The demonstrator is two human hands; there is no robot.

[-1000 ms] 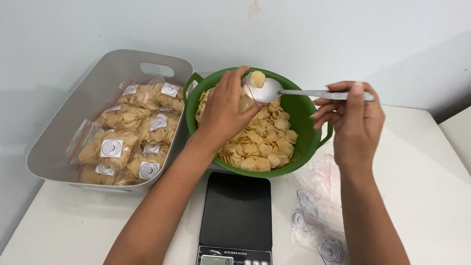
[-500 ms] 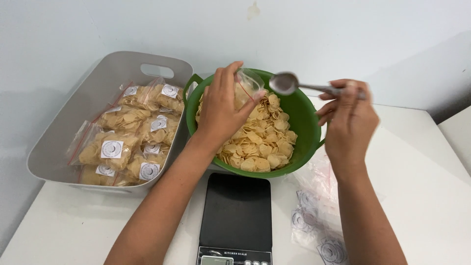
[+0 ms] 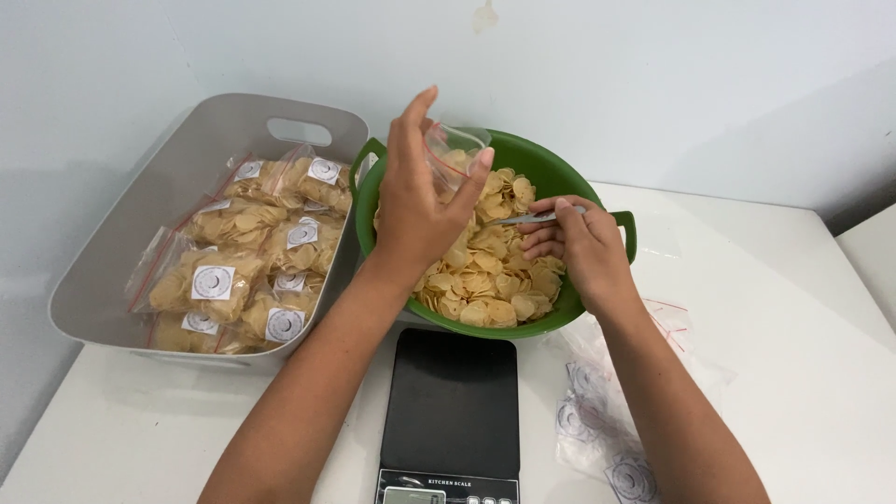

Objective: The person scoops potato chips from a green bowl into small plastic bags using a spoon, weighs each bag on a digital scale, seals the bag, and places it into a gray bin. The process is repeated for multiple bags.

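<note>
L hand: left hand (image 3: 417,201) was raised over the near-left part of the green bowl (image 3: 569,187), thumb and fingers spread but closed enough to pinch a small clear bag (image 3: 451,149) by its edge; bag hung mouth-up, tilted a bit to the right, w/ a few chips visible inside.
R hand: right hand (image 3: 577,247) sat low inside the bowl, fingers curled shut on a metal spoon (image 3: 528,220); only the handle end showed, bowl of the spoon hidden among the chips.
Key relation: bag lay up and to the left of the spoon hand, near it but not touching; bag mouth sat higher than the spoon.
Spoon axis: ran roughly left-right, tip pointing left toward the bag hand.
Nearer hand: L hand already had the bag; R hand was the one nearer the chips (image 3: 485,280).
Chips: pale yellow round crackers, heaped in the bowl, touching R fingers.
Bowl: on the white desk (image 3: 775,355), touching or just beside the grey tub.
Scale: black kitchen scale (image 3: 452,401) just in front of the bowl, between both forearms, platform bare.
Grey tub: grey tub (image 3: 121,243) left of bowl, holding filled bags (image 3: 233,271) w/ round white stickers.
Spare bags: empty bags (image 3: 597,420) flat on desk, partly under R forearm.
</note>
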